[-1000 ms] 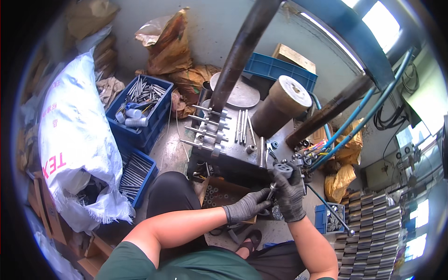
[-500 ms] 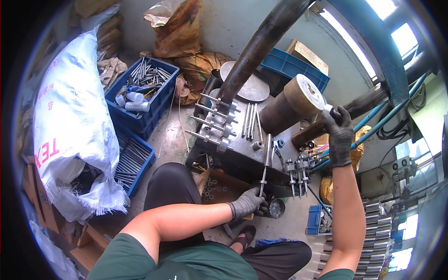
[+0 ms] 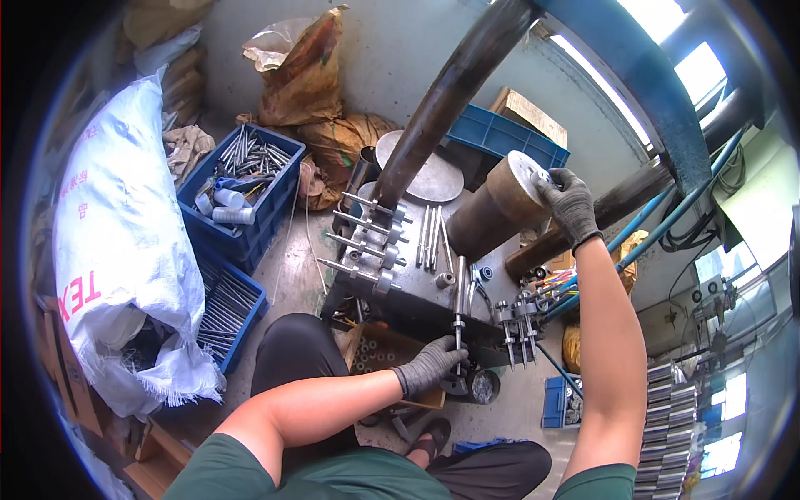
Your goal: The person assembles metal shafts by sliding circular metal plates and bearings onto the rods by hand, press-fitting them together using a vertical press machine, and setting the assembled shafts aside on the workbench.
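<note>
Left hand [image 3: 432,364] gripping steel rod [image 3: 459,310]; right hand [image 3: 569,202] on cylinder [image 3: 498,208]

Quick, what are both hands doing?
Left hand: closed around the thin metal rod.
Right hand: gripping the brown cylinder.

Count: two gloved hands (left [image 3: 433,364], right [image 3: 569,202]), two blue crates of rods [image 3: 247,193] [image 3: 223,310], one white sack [image 3: 117,242], three brown bags [image 3: 310,75].

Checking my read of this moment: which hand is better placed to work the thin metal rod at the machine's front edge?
Left. The left hand already grips the metal rod; the right hand is up on the brown cylinder.
</note>
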The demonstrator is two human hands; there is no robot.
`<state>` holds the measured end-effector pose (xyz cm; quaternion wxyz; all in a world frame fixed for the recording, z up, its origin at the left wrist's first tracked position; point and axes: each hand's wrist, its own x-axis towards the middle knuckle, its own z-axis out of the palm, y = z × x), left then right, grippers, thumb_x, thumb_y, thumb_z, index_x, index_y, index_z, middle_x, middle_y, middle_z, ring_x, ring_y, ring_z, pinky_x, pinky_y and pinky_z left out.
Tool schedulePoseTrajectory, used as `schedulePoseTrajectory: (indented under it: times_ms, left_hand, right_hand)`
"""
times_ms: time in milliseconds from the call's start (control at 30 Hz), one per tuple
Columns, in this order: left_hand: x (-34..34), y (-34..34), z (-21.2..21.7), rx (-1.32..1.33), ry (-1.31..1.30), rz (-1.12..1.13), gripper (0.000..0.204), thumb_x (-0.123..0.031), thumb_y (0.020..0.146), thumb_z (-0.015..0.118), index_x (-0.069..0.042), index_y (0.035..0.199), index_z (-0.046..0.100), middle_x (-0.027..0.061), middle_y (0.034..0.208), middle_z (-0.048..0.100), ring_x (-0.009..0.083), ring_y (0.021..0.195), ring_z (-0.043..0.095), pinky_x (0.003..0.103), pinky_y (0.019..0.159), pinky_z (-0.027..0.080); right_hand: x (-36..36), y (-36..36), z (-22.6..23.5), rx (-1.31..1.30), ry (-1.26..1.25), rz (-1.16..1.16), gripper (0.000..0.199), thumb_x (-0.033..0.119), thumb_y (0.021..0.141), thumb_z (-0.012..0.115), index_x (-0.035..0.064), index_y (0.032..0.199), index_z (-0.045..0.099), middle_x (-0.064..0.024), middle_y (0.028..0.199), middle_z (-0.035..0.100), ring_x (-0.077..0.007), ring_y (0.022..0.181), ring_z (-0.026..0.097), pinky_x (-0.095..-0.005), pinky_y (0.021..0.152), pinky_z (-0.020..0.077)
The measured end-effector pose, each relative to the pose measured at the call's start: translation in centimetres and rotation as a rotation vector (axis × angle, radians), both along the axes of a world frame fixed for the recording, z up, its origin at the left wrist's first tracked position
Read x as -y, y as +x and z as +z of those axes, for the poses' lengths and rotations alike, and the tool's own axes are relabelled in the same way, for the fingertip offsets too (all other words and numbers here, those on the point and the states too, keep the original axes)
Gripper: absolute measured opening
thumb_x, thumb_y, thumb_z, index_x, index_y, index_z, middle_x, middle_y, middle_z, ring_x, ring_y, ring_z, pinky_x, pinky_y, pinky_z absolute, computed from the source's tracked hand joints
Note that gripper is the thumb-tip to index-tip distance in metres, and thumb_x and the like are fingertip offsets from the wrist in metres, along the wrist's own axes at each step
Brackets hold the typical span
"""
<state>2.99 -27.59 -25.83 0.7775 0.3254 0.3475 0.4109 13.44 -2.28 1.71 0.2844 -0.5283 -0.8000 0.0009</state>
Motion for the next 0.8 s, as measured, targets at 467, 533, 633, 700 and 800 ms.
schedulePoseTrajectory:
  times_ms: [467, 533, 633, 700, 800]
  left_hand:
    - [-3.5, -1.2, -2.0, 0.023, 0.052, 0.033, 0.041, -0.012, 0.092, 0.072, 0.0, 0.129, 0.059, 0.0095, 0.1, 0.07, 0.0168, 0.083, 0.069, 0.033, 0.074, 0.061]
    - [-3.8, -1.6, -1.9, -0.029, 0.096, 0.036, 0.043, -0.011, 0.091, 0.074, -0.002, 0.129, 0.057, 0.007, 0.095, 0.066, 0.0141, 0.077, 0.065, 0.031, 0.068, 0.058]
    - [-4.0, -3.2, -3.1, -0.139, 0.208, 0.068, 0.051, -0.011, 0.088, 0.08, -0.003, 0.131, 0.054, 0.0038, 0.092, 0.061, 0.0109, 0.074, 0.06, 0.028, 0.064, 0.055]
    - [-4.4, -3.0, -1.8, -0.245, 0.322, 0.04, 0.053, -0.012, 0.087, 0.081, -0.003, 0.132, 0.054, 0.003, 0.093, 0.06, 0.0112, 0.077, 0.061, 0.027, 0.066, 0.056]
    - [-4.5, -2.8, -2.3, -0.264, 0.381, 0.047, 0.061, -0.01, 0.086, 0.081, 0.0, 0.138, 0.053, 0.0077, 0.106, 0.064, 0.0162, 0.094, 0.064, 0.03, 0.081, 0.057]
  right_hand:
    - [6.7, 3.2, 1.9, 0.244, 0.231, 0.19, 0.025, 0.018, 0.087, 0.074, 0.001, 0.106, 0.071, -0.0204, 0.105, 0.072, -0.0394, 0.102, 0.067, -0.0444, 0.093, 0.0535]
    - [10.9, 5.8, 2.1, 0.359, 0.222, 0.345, 0.019, 0.015, 0.086, 0.073, 0.0052, 0.102, 0.07, -0.0167, 0.099, 0.072, -0.0372, 0.1, 0.067, -0.0471, 0.094, 0.051]
    - [18.2, 9.1, 1.5, 0.768, 0.136, 0.285, 0.02, 0.022, 0.088, 0.069, 0.0109, 0.104, 0.069, -0.011, 0.099, 0.071, -0.0304, 0.103, 0.066, -0.0477, 0.107, 0.0392]
    - [23.6, 14.2, 2.4, 0.815, 0.05, 0.21, 0.022, 0.028, 0.089, 0.066, 0.0123, 0.103, 0.072, -0.0087, 0.101, 0.072, -0.0289, 0.101, 0.067, -0.0492, 0.109, 0.0376]
    - [30.0, 20.3, 1.7, 0.814, -0.135, 0.019, 0.024, 0.03, 0.091, 0.065, 0.0127, 0.105, 0.073, -0.0098, 0.103, 0.073, -0.0277, 0.104, 0.068, -0.0495, 0.112, 0.0361]
